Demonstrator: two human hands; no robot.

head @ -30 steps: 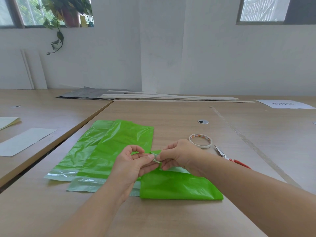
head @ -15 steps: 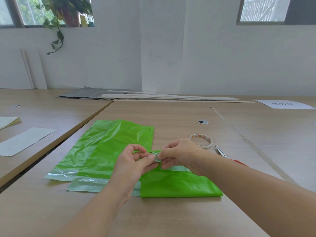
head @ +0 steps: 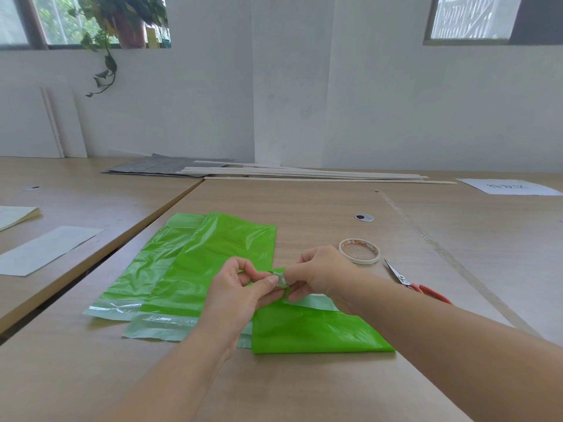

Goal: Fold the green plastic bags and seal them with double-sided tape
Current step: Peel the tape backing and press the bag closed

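Two hands meet at a small piece of tape (head: 281, 280) just below the frame's centre, right over the folded green bag (head: 316, 330), probably so it can go straight onto the flap. The left hand (head: 240, 292) pinches one end between thumb and forefinger. The right hand (head: 323, 274), its fingers curled, pinches the other, seemingly picking at the backing. Unfolded bags (head: 195, 263) wait flat at centre left. The tape roll (head: 359, 251) and scissors (head: 417, 284) lie within reach, right of centre.

Two glossy green plastic bags (head: 198, 269) overlap flat; a folded green bag (head: 320, 330) lies beside, small pale tape piece (head: 281, 280) pinched above; white tape roll (head: 359, 251) nearby.
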